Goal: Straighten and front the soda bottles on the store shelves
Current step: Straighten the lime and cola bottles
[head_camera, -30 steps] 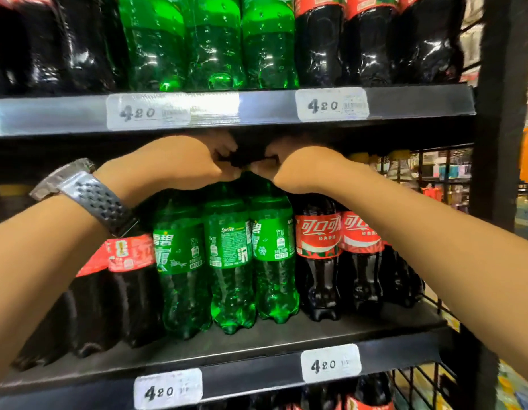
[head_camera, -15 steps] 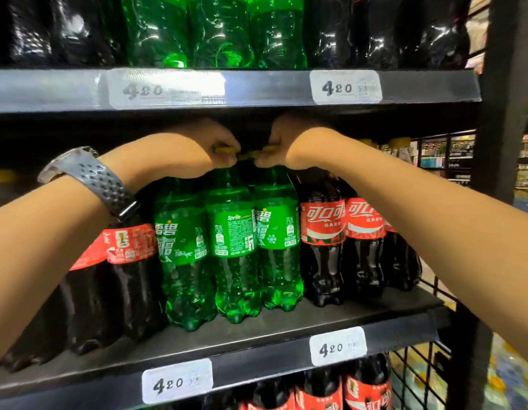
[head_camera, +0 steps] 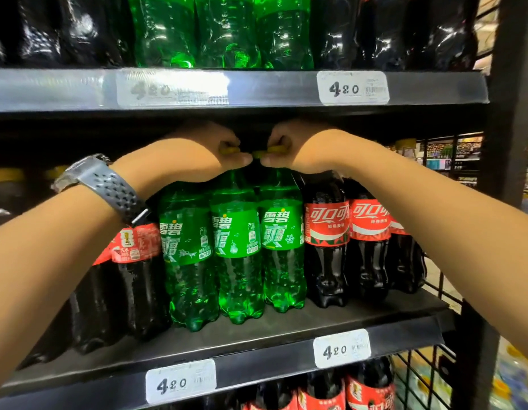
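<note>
Sprite bottles (head_camera: 237, 247) fronted; colas (head_camera: 132, 261) at left seemingly pending
Left hand (head_camera: 203, 156) and right hand (head_camera: 296, 149) each pinch a yellow cap (head_camera: 270, 148).

We're wearing a watch (head_camera: 88, 176) on the wrist just behind our left hand (head_camera: 197, 155). It's got a silvery metal case, a dark grey rubbery band (head_camera: 120, 196) punched full of little oval holes, and a shiny metal buckle (head_camera: 141, 216). Left forearm (head_camera: 58, 261) and right forearm (head_camera: 419, 208) are bare.

one wide camera on my head, close in and facing square on, its height between the middle shelf (head_camera: 360, 318) and the upper shelf (head_camera: 49, 90).
</note>
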